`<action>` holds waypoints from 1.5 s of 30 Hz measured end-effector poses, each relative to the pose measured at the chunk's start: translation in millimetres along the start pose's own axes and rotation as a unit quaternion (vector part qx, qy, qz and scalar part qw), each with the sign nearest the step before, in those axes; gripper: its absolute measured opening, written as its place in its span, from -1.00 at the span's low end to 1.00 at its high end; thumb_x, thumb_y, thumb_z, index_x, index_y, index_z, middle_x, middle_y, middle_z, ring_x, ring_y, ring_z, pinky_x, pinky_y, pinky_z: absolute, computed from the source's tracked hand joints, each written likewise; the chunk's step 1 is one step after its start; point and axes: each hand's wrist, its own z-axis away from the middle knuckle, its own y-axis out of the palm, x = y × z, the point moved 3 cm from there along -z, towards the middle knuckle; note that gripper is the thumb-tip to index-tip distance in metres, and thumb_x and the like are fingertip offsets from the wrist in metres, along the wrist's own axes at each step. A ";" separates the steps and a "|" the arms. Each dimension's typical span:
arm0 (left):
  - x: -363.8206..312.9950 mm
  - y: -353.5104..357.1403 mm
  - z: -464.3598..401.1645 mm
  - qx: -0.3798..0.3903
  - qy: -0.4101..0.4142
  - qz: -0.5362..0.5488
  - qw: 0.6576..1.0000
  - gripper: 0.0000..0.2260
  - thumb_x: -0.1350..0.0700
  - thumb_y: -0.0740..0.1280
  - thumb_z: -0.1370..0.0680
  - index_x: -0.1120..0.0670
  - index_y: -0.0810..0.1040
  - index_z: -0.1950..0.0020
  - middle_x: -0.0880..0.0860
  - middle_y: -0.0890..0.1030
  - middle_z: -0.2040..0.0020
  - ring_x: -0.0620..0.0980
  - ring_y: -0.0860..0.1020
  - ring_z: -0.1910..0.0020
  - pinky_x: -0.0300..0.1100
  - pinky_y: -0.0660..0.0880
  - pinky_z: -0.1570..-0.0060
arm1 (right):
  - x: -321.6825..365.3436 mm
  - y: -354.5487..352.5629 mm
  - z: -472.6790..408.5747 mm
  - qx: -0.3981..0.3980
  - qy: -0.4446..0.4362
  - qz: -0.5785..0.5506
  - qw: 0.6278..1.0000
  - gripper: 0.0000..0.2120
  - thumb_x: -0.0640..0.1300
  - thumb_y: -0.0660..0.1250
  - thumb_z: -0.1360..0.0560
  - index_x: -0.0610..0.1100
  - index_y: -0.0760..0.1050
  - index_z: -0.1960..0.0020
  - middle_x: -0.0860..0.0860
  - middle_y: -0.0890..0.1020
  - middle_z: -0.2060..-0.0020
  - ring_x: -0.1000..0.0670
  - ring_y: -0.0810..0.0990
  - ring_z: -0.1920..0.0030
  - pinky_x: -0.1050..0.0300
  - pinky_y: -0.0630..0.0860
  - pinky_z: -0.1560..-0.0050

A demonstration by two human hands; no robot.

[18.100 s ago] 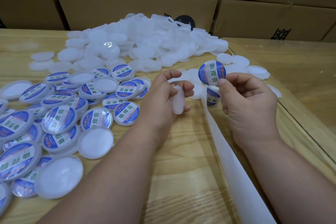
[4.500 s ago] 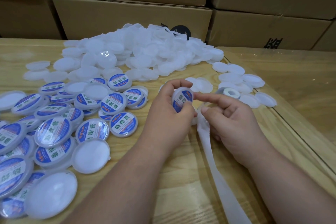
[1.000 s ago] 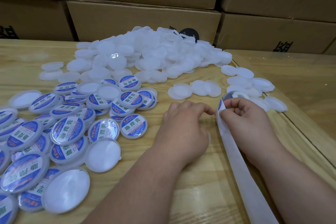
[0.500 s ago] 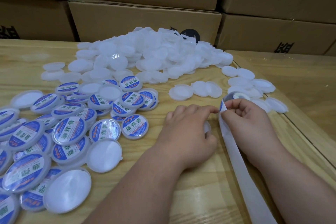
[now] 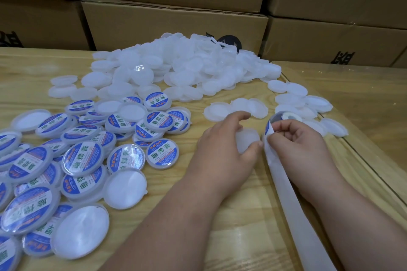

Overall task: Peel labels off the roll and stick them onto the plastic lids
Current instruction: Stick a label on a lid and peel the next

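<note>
Left hand (image 5: 224, 149) curls thumb and fingers round a blank translucent white plastic lid (image 5: 246, 139), held just above the pale wooden table (image 5: 242, 226). Left of it lies the labelled pile of white lids with blue round stickers (image 5: 83, 160); far centre, the heap of unlabelled white lids (image 5: 187, 66). Right hand (image 5: 301, 145) pinches the blue-and-white round label (image 5: 268, 127) at its edge, part-peeled off the white backing strip (image 5: 293, 209), which trails toward the near right. Small label roll (image 5: 286, 116) sits just beyond the fingers. Label looks thin, floppy and sticky, so best held by the rim only. Lid seems light and stiff; grip its rim.
</note>
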 end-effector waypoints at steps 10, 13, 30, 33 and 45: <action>-6.6 -12.3 3.5 -0.066 0.006 0.217 0.974 -0.72 -0.13 0.10 -0.60 -0.13 0.58 -0.04 -0.23 0.62 0.03 -0.13 0.58 0.08 -0.15 0.51 0.00 | 9.6 2.2 12.4 0.123 0.014 -0.061 0.990 -0.73 -0.05 0.38 -0.41 0.08 0.68 -0.09 -0.03 0.52 0.37 0.02 0.48 0.36 0.13 0.41 0.31; -4.4 -10.0 0.8 -0.047 -0.022 0.215 0.975 -0.89 -0.17 0.29 -0.56 -0.16 0.48 0.04 -0.21 0.62 0.16 -0.11 0.59 0.21 -0.10 0.58 0.11 | 12.8 7.6 17.3 0.138 -0.006 -0.079 0.987 -0.73 -0.03 0.38 -0.38 0.16 0.68 -0.06 -0.07 0.47 0.35 0.01 0.43 0.35 0.16 0.40 0.34; -0.8 -7.6 -3.2 -0.020 -0.034 0.173 0.984 -0.85 0.06 0.46 -0.52 -0.18 0.56 0.05 -0.30 0.65 0.15 -0.26 0.58 0.23 -0.40 0.48 0.29 | 13.1 12.5 16.9 0.138 0.001 -0.087 0.987 -0.88 -0.28 0.43 -0.55 -0.09 0.69 0.06 -0.11 0.63 0.26 -0.07 0.56 0.19 -0.03 0.44 0.04; -0.4 -7.8 -3.5 -0.030 -0.034 0.168 0.985 -0.86 0.06 0.44 -0.52 -0.19 0.57 0.06 -0.32 0.63 0.17 -0.29 0.55 0.27 -0.44 0.43 0.33 | 13.6 13.0 16.6 0.145 -0.003 -0.086 0.986 -0.91 -0.22 0.47 -0.50 -0.04 0.70 0.07 -0.10 0.64 0.26 -0.06 0.54 0.19 -0.01 0.43 0.07; 4.6 -14.9 -4.6 -0.111 -0.106 0.254 0.955 -0.78 0.16 0.25 -0.44 -0.16 0.56 0.12 -0.16 0.55 0.39 -0.16 0.42 0.49 -0.33 0.35 0.53 | 18.0 5.8 17.1 0.096 0.000 -0.096 0.991 -0.63 -0.22 0.21 -0.29 0.11 0.61 0.03 0.07 0.33 0.45 0.12 0.26 0.49 0.32 0.28 0.51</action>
